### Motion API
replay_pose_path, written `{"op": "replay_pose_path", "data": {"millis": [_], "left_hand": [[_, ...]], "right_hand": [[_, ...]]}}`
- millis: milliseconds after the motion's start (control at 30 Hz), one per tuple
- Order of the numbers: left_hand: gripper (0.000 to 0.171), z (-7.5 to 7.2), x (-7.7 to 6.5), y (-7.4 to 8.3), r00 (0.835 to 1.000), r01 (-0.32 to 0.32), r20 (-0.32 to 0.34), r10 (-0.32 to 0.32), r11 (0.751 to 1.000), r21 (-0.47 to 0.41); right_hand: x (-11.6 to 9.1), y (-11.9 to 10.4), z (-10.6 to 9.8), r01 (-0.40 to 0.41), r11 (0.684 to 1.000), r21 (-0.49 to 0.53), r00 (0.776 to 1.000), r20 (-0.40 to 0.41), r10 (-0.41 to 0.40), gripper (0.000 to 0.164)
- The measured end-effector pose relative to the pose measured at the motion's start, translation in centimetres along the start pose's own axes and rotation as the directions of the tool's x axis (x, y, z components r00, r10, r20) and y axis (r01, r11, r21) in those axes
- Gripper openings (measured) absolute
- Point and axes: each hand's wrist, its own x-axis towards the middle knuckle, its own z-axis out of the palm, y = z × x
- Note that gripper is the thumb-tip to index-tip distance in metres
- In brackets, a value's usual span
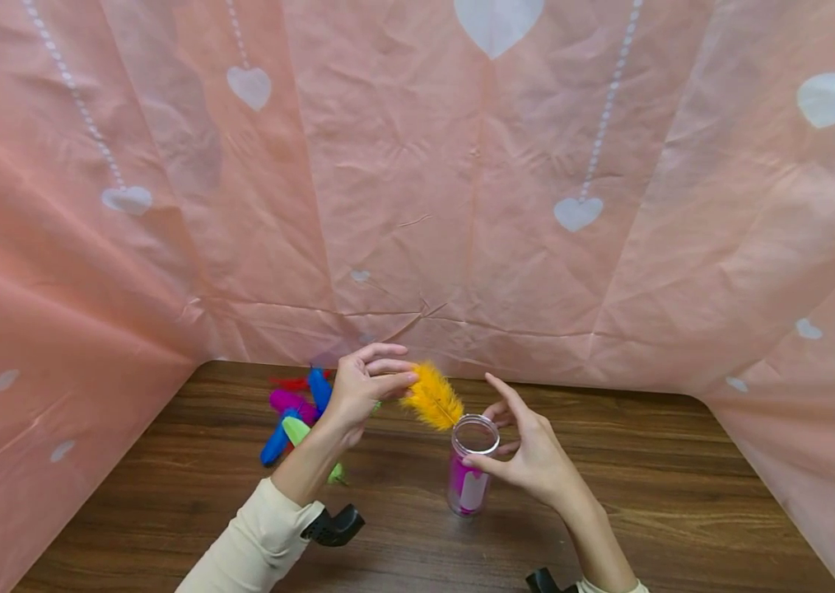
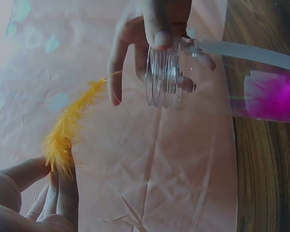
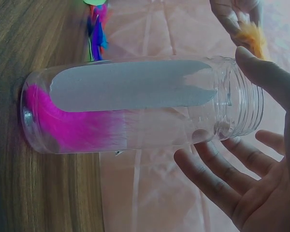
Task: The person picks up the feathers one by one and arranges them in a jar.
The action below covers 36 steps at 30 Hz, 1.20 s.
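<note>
An orange-yellow feather (image 1: 433, 397) is pinched at its fluffy end between the thumb and fingers of my left hand (image 1: 368, 387). Its thin quill end points toward the mouth of a clear jar (image 1: 473, 478), beside the rim. The jar stands upright on the table, without a lid. A magenta feather (image 3: 82, 123) lies curled in its lower part, and a pale label (image 3: 130, 87) covers one side. My right hand (image 1: 536, 453) holds the jar by its threaded neck, thumb on one side and fingers on the other.
A loose pile of feathers in blue, purple, red and green lies left of the jar, partly behind my left wrist; a purple feather (image 1: 291, 403) shows there. Pink cloth (image 1: 403, 206) with white hearts walls the brown wooden table (image 1: 632, 494) at the back and sides.
</note>
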Motion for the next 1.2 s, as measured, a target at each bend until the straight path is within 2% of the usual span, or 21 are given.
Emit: {"op": "replay_pose_path", "data": {"millis": [200, 633, 867, 1033, 1200], "left_hand": [[0.035, 0.9, 0.2, -0.4, 0.999, -0.021, 0.035, 0.021, 1.000, 0.005], [0.032, 2.9, 0.7, -2.0, 0.992, -0.021, 0.124, 0.021, 1.000, 0.001], [0.033, 3.5, 0.6, -2.4, 0.989, -0.024, 0.148, 0.020, 0.999, 0.026], [0.034, 3.8, 0.4, -2.6, 0.981, -0.078, 0.188, 0.058, 0.992, 0.101], [0.033, 4.1, 0.1, -2.6, 0.958, -0.168, 0.264, 0.111, 0.965, 0.202]], "right_hand": [[0.0, 0.0, 0.0, -0.009, 1.000, 0.004, 1.000, 0.007, 0.009, 0.109], [0.1, 0.0, 0.0, -0.015, 1.000, -0.010, 1.000, -0.004, 0.015, 0.110], [0.1, 0.0, 0.0, -0.023, 1.000, -0.003, 1.000, -0.002, 0.023, 0.110], [0.1, 0.0, 0.0, -0.016, 1.000, 0.008, 1.000, 0.000, 0.016, 0.110], [0.0, -0.1, 0.0, -0.016, 1.000, 0.010, 1.000, -0.004, 0.016, 0.110]]}}
